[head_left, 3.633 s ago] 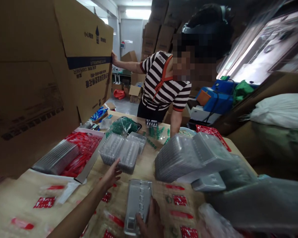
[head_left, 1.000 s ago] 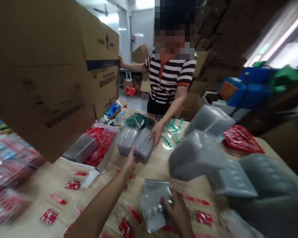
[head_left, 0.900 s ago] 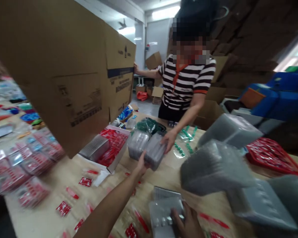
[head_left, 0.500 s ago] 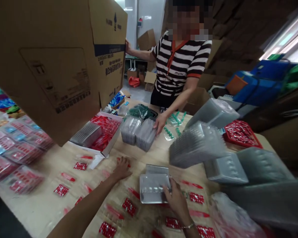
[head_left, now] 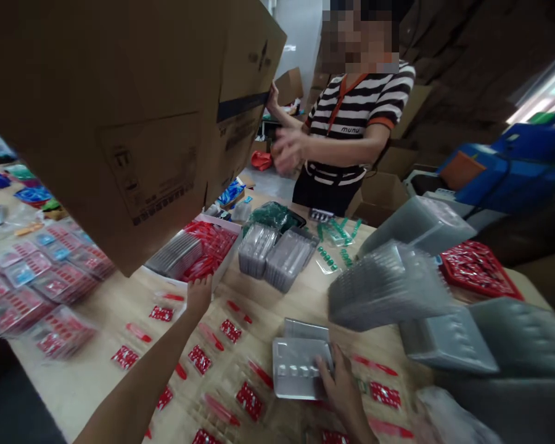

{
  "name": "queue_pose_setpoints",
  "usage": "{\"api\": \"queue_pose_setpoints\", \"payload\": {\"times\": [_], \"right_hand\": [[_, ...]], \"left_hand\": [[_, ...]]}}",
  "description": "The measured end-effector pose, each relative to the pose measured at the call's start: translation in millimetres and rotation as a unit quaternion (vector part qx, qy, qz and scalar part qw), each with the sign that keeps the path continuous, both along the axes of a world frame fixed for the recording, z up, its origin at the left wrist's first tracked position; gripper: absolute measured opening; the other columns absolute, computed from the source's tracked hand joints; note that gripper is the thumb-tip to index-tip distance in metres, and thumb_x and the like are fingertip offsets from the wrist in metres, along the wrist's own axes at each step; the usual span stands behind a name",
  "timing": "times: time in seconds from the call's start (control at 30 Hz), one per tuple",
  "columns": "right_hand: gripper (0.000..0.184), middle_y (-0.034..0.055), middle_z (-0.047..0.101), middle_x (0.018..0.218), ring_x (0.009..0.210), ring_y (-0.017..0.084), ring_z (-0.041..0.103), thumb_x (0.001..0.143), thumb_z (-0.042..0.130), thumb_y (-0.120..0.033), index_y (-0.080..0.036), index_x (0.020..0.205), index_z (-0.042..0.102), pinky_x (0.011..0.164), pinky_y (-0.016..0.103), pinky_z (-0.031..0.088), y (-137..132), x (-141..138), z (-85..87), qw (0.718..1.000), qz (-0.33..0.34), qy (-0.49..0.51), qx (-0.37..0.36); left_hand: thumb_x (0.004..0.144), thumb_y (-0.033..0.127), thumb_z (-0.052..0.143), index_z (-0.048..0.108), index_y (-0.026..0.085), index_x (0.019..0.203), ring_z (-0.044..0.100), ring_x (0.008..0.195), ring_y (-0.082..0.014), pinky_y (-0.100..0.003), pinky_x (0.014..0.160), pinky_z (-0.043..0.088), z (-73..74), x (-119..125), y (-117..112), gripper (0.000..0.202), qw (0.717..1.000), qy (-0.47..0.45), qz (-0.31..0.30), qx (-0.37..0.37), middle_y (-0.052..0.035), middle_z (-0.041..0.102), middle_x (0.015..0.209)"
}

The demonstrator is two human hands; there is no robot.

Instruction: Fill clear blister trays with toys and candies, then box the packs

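Under the right hand (head_left: pixel 341 383), plastic tray (head_left: pixel 296 369)

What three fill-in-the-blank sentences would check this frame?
The hand on the clear plastic tray is the person's ____ one.
The co-worker wears a ____ striped shirt.
Packets printed in ____ lie spread on the table.

Missing words: right; black-and-white; red.

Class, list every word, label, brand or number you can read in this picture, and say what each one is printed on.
"munu": on the chest of the co-worker's striped shirt.
Dark print on the cardboard box: too blurred and tilted to read.
Print on the red-marked packets: too small to read.
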State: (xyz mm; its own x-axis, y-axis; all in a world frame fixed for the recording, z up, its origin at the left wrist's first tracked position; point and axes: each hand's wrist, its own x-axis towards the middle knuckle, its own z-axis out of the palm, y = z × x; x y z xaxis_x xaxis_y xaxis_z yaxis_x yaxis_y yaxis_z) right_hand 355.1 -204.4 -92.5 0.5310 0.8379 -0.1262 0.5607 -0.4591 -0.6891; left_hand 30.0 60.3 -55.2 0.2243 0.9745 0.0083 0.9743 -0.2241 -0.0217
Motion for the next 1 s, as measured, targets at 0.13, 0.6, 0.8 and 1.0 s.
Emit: {"api": "queue_pose_setpoints", "payload": {"times": [0.13,0.6,0.8,1.0], "right_hand": [[0.074,0.0219,0.049,0.130,0.123,0.030,0.045,0.083,0.033,-0.057,-0.004,0.134,0.039,0.102,0.043,0.038,-1,-2,3.0,1.000,0.018,-0.004,-0.009],[0.066,0.0207,0.049,0.123,0.118,0.034,0.045,0.082,0.033,-0.064,-0.010,0.116,0.053,0.100,0.050,0.037,10,-9,41.3,0.984,0.022,-0.128,0.124],[0.051,0.0146,0.051,0.123,0.119,0.028,0.047,0.084,0.040,-0.054,-0.016,0.113,0.057,0.102,0.044,0.037,45,-68,63.7,0.984,0.127,-0.043,0.116],[0.044,0.0113,0.063,0.109,0.104,0.026,0.058,0.075,0.053,-0.054,-0.019,0.102,0.062,0.089,0.038,0.046,110,-133,56.0,0.958,0.186,0.205,0.079]], "left_hand": [[0.087,0.013,0.026,0.050,0.007,0.124,0.053,0.104,-0.0335,-0.047,0.092,0.032,-1.3,4,1,0.044,1.000,0.002,0.002,-0.009,-0.0231,0.063,0.104],[0.078,0.051,0.057,0.070,0.020,0.086,0.062,0.097,-0.0279,-0.034,0.087,0.041,25.4,-62,31,0.035,0.991,-0.031,-0.048,-0.125,-0.0140,0.070,0.093],[0.081,0.046,0.055,0.071,0.015,0.083,0.062,0.095,-0.0299,-0.038,0.088,0.040,13.5,-87,31,0.035,0.990,-0.048,-0.052,-0.119,-0.0177,0.069,0.089],[0.077,0.038,0.061,0.069,0.015,0.087,0.061,0.095,-0.0278,-0.040,0.091,0.039,14.3,-94,17,0.026,0.990,-0.093,-0.069,-0.075,-0.0133,0.069,0.088]]}}
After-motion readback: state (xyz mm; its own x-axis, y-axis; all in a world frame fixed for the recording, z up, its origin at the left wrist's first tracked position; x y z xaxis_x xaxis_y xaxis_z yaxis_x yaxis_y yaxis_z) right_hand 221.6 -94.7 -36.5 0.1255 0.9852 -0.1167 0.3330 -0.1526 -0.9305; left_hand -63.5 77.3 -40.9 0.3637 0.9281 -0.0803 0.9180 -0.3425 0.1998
